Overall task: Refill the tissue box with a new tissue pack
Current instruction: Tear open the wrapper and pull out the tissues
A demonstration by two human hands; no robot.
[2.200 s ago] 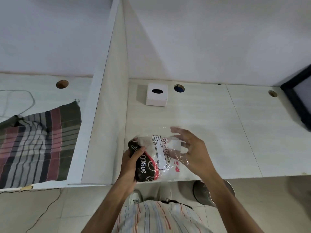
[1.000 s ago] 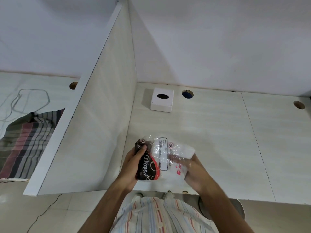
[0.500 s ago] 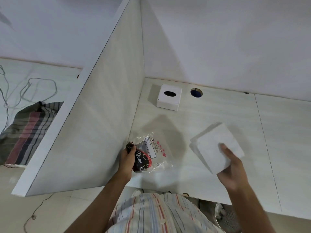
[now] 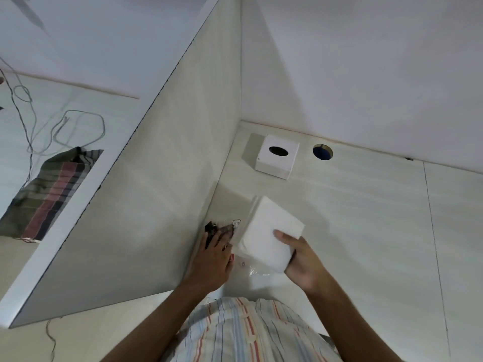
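Observation:
A white cube tissue box with a dark oval slot on top stands at the back of the desk near the corner. My right hand grips a bare white stack of tissues, held above the desk's near part. My left hand lies flat on the empty plastic wrapper, black and clear with a label, pressed against the divider's foot. The tissue stack hides most of the wrapper.
A tall white divider panel walls the desk on the left. A round cable hole lies just right of the tissue box. Beyond the divider lie a striped cloth and loose cables.
The tissue stack came out of the wrapper in my right hand, swung out right, then back left beside my left hand. My left hand now lies flat on the emptied wrapper.

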